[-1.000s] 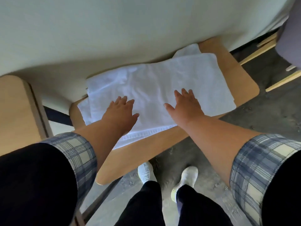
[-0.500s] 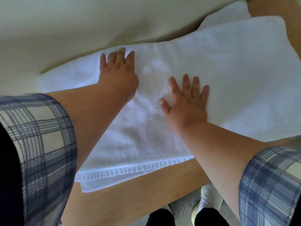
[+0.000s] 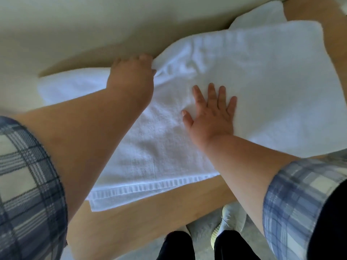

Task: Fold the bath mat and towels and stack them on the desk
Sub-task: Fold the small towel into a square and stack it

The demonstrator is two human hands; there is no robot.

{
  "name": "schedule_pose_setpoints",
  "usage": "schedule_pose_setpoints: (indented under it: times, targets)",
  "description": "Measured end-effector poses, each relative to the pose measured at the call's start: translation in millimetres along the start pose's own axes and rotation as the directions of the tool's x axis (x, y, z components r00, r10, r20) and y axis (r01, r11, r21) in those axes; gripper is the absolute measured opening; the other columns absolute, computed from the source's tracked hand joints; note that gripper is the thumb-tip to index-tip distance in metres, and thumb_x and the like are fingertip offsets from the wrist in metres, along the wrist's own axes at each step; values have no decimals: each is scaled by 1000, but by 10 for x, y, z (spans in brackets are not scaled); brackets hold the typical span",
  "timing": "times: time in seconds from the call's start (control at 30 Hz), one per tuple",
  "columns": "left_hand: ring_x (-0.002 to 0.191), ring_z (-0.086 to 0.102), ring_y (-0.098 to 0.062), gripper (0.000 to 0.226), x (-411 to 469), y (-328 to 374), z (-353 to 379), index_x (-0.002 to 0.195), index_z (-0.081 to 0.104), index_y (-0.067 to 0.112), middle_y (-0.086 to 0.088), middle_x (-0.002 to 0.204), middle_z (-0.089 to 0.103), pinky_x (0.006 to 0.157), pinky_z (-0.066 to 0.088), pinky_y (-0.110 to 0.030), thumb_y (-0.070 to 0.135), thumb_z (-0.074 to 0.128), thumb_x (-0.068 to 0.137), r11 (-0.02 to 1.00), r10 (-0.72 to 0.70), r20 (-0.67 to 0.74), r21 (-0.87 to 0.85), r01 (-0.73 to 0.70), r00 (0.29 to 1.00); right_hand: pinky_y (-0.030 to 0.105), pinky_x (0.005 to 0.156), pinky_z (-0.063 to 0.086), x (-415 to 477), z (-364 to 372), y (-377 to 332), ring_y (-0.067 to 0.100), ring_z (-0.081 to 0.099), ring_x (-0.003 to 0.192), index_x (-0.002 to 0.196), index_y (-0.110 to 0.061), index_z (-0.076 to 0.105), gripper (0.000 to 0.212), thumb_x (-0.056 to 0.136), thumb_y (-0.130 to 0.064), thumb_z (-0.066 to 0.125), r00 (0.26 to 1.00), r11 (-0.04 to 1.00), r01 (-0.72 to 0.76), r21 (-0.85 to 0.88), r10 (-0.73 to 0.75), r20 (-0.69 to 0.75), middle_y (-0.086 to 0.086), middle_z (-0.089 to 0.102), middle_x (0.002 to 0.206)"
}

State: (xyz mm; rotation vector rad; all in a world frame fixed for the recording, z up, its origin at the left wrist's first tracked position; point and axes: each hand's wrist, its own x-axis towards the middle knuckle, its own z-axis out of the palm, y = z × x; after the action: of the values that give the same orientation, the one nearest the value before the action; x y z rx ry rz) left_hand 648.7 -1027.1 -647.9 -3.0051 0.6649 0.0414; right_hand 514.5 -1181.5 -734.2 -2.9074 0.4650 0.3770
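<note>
Wooden worktop [image 3: 159,218]: bears white towel [image 3: 262,87].
Left hand [image 3: 131,74]: pinches its far edge.
Right hand [image 3: 212,115]: spread flat on it.

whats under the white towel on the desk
The wooden desk shows below its near edge. Another white cloth pokes out from under it at the far side. The towel covers the rest, so how many layers lie beneath cannot be told.

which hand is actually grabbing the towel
The left hand, fingers curled round the bunched far edge of the white towel; the right hand only lies flat on it, fingers spread.
</note>
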Motion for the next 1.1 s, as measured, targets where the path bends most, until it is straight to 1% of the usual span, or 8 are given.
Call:
schedule_pose_setpoints:
  times: [0.1, 0.2, 0.3, 0.4, 0.47, 0.57, 0.8, 1.1]
  targets:
    - [72, 48, -35, 21, -438, -18, -105, 114, 52, 8, -17, 88, 59, 82, 40, -48, 24, 44, 102, 983, 124, -128, -118, -139, 984, 53, 122, 2, -79, -192, 56, 27, 3, 153, 156, -38, -5, 79, 93, -63, 37, 999, 977, 41, 209, -32, -42, 4, -7, 167]
    - [76, 51, -37, 23, -748, -33, -249, 117, 53, 12, -17, 88, 58, 77, 42, -48, 26, 43, 102, 964, 176, -172, -171, -206, 969, 36, 116, 29, -77, -568, 207, 24, 18, 150, 156, -38, 7, 85, 91, -47, 60, 967, 799, 102, 593, 61, -249, 2, -5, 167]
    - [82, 53, -39, 31, -984, 20, -386, 124, 55, 13, -19, 92, 57, 73, 43, -47, 28, 41, 101, 958, 171, -146, -207, -200, 974, 36, 113, 25, 148, -1065, 522, 31, 19, 147, 156, -35, 16, 90, 83, -59, 62, 919, 926, 132, 354, 20, -395, 4, 4, 166]
    - [89, 55, -43, 31, -1152, 61, -507, 126, 57, 12, -21, 99, 59, 74, 46, -50, 26, 44, 100, 953, 150, -138, -244, -181, 979, 56, 117, 14, 463, -1471, 854, 33, 7, 152, 147, -30, 37, 77, 82, -65, 59, 964, 987, 157, 44, -143, -226, 8, 16, 165]
    - [92, 56, -43, 32, -1240, 74, -576, 125, 57, 13, -20, 101, 60, 70, 47, -49, 26, 44, 100, 951, 123, -165, -263, -164, 979, 55, 114, 26, 539, -1615, 925, 35, 22, 147, 130, -17, 54, 56, 89, -54, 63, 968, 967, 241, 88, -233, -93, 17, 41, 150]
    - [86, 56, -42, 32, -1370, 148, -804, 122, 56, 15, -19, 100, 59, 60, 42, -44, 30, 41, 99, 950, 12, -199, -303, -73, 980, 34, 80, 40, 302, -1738, 877, 38, 54, 111, 113, -1, 58, 53, 91, -48, 63, 957, 938, 272, 215, -242, -157, 24, 61, 112]
    - [82, 60, -43, 34, -1698, 375, -1849, 124, 58, 12, -19, 106, 61, 61, 42, -41, 35, 46, 102, 926, -78, -182, -377, 4, 980, 33, 60, 34, -781, -2529, 744, 29, 51, 76, 70, -17, 38, 53, 82, -59, 67, 915, 906, 354, 230, -284, -288, 0, 49, 67]
    - [84, 63, -39, 32, -2310, 1010, -3509, 125, 61, 19, -13, 106, 64, 64, 32, -32, 35, 56, 97, 909, -154, -344, -417, -4, 926, 33, 55, 31, -2004, -3972, 346, 21, 47, 63, 66, -28, 33, 42, 84, -40, 69, 750, 735, 640, 226, -532, -392, -11, 39, 61]
